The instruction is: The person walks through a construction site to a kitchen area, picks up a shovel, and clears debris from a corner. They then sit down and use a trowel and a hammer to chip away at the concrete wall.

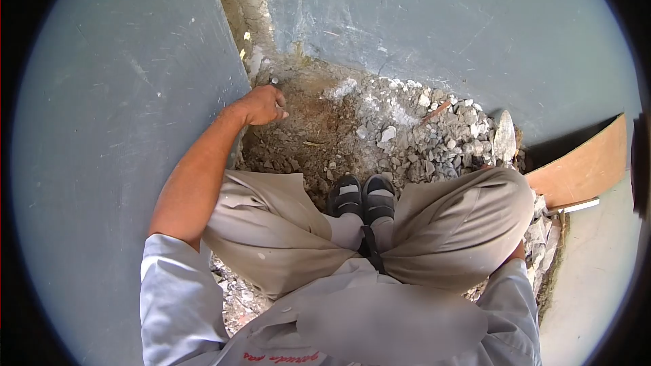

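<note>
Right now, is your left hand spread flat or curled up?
Curled: the left hand bends its fingers inward by the dirt. Whether it holds anything, I cannot tell.

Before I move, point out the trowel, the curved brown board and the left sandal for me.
Trowel point(504, 138): head view, on the pale face of its pointed blade.
Curved brown board point(580, 167): head view, on the middle of its broad face.
Left sandal point(348, 198): head view, on a dark strap.

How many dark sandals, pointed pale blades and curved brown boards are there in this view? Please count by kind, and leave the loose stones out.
Dark sandals: 2
Pointed pale blade: 1
Curved brown board: 1
Total: 4
</note>
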`<state>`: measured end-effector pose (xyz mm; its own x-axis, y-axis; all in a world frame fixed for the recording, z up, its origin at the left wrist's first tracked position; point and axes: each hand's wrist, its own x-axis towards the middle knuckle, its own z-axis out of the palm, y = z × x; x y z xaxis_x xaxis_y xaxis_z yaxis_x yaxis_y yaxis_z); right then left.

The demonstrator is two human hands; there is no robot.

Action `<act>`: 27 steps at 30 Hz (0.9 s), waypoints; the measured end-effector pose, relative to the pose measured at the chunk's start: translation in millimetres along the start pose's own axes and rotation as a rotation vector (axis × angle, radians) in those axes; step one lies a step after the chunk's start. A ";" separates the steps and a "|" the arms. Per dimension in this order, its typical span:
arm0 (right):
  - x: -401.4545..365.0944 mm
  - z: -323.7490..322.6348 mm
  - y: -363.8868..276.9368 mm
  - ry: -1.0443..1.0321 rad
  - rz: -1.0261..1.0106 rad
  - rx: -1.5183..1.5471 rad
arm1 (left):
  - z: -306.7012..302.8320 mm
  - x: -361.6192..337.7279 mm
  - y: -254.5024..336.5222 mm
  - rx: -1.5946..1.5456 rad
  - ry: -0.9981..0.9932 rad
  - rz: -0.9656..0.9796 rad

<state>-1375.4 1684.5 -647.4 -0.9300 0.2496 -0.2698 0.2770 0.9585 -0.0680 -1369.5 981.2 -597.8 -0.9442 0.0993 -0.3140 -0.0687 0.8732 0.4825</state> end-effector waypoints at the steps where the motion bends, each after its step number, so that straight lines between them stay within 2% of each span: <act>1: 1.8 -1.8 -0.6 0.003 0.000 0.006 | 0.2 0.8 -0.6 -0.006 -0.006 -0.010; 7: 18.7 -12.4 -1.0 0.024 0.027 0.073 | 0.2 5.5 -6.7 -0.012 -0.078 -0.022; 13: 37.8 -11.6 0.9 0.024 0.113 0.327 | -1.5 0.0 -5.4 -0.063 -0.034 -0.028; 15: 44.8 -13.5 3.8 0.012 0.162 0.470 | 7.0 6.0 -9.0 -0.110 -0.052 -0.042; 18: 54.1 -20.5 6.9 -0.003 0.228 0.735 | 28.4 21.6 -16.6 -0.016 -0.183 -0.026; 20: 68.5 -29.5 1.9 -0.072 0.262 1.030 | 44.7 44.7 -26.1 0.082 -0.283 -0.009; 21: 76.8 -39.6 -8.1 -0.174 0.279 1.254 | 44.8 51.4 -28.7 0.131 -0.333 0.001; 22: 86.2 -53.6 -14.4 -0.298 0.271 1.400 | 43.0 57.0 -33.7 -0.094 -0.325 -0.146; 23: 28.1 -90.3 -98.4 -0.013 -0.265 0.721 | 40.9 62.8 -34.4 -0.318 -0.315 -0.284; 24: -5.0 -127.3 -164.1 -0.062 -0.312 0.780 | 40.8 69.0 -32.0 -0.540 -0.303 -0.417; 25: 3.0 -156.7 -190.8 -0.253 -0.380 0.643 | 49.0 79.9 -30.4 -0.844 -0.101 -0.556; 26: 7.2 -164.3 -214.5 -0.157 -0.502 0.603 | 63.4 96.9 -32.7 -1.144 0.123 -0.685; 27: 6.9 -182.9 -255.4 -0.287 -0.563 0.549 | 76.8 110.1 -34.2 -1.441 0.363 -0.809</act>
<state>-1496.7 1466.6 -456.2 -0.8874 -0.3624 -0.2851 -0.0629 0.7077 -0.7037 -1446.3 998.9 -711.7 -0.5285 -0.4086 -0.7441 -0.5590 -0.4922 0.6673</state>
